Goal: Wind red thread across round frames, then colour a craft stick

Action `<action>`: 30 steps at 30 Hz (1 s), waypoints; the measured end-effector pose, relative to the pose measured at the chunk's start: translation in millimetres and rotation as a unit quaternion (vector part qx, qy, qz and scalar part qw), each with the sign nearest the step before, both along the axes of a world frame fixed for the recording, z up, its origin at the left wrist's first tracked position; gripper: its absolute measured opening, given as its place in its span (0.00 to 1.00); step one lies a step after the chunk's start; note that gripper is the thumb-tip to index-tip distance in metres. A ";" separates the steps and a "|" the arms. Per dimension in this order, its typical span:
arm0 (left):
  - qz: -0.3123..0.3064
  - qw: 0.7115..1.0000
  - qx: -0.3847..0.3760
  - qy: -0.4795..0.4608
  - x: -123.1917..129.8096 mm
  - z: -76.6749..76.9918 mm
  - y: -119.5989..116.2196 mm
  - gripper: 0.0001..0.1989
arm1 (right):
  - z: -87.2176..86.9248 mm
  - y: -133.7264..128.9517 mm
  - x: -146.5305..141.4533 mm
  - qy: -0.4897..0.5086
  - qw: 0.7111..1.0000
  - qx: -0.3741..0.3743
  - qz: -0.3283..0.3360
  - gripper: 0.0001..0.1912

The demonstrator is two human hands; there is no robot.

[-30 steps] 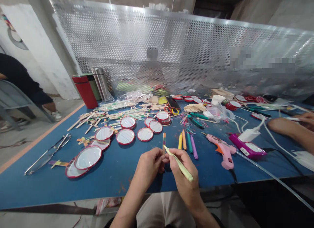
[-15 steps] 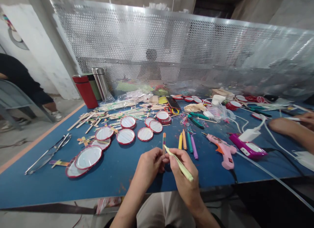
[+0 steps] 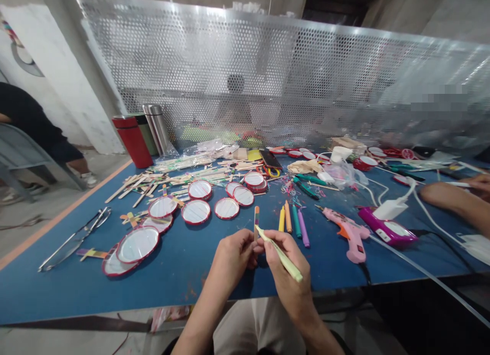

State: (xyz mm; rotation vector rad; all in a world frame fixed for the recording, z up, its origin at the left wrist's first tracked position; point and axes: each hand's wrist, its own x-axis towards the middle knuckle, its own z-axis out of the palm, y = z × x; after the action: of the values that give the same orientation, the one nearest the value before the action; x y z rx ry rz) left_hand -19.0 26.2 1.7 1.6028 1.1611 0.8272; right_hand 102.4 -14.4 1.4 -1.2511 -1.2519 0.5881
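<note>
Between its fingertips my left hand [image 3: 234, 253] pinches a craft stick [image 3: 256, 217], held upright with orange and dark purple bands on it. My right hand [image 3: 287, 263] is closed round a pale yellow-green marker [image 3: 288, 263], whose tip touches or nearly touches the stick's right edge. Both hands are close together above the front of the blue table [image 3: 153, 294]. Just beyond my right hand lie a yellow marker [image 3: 282, 220], an orange marker [image 3: 288, 217], a teal marker [image 3: 296, 222] and a purple marker [image 3: 303, 227].
Red-rimmed discs [image 3: 196, 212] and loose craft sticks [image 3: 140, 185] spread over the left and middle. A pink glue gun [image 3: 350, 232] and purple device [image 3: 386, 230] with cables lie right. Another person's arm [image 3: 451, 204] rests at far right. Bottles [image 3: 133, 143] stand back left.
</note>
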 end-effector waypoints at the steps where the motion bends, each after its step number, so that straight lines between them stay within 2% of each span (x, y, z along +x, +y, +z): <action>1: 0.000 1.000 0.003 0.002 0.0 0.6 -0.3 0.09 | -0.4 -0.1 -0.1 0.003 1.000 -0.002 -0.006 0.09; 4: 0.003 1.000 0.009 0.007 0.2 1.9 -1.0 0.09 | -0.1 -0.9 -0.8 0.023 1.000 -0.009 -0.015 0.09; 12: 0.003 1.000 -0.002 0.003 0.4 0.6 0.1 0.09 | 1.4 -1.5 1.2 0.012 1.000 -0.003 0.027 0.09; 18: 0.011 1.000 0.005 0.010 0.4 1.8 -0.7 0.10 | -2.5 -0.8 1.1 0.024 1.000 -0.006 -0.012 0.09; 30: 0.004 1.000 0.011 0.016 -0.5 1.7 -1.9 0.08 | 1.4 -0.8 1.5 0.013 0.999 -0.006 0.031 0.07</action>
State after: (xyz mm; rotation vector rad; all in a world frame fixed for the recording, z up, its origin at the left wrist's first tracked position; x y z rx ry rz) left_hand -19.5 24.3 3.4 1.6354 1.1845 0.8252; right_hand 103.9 -15.2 2.7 -1.2153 -1.2695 0.6562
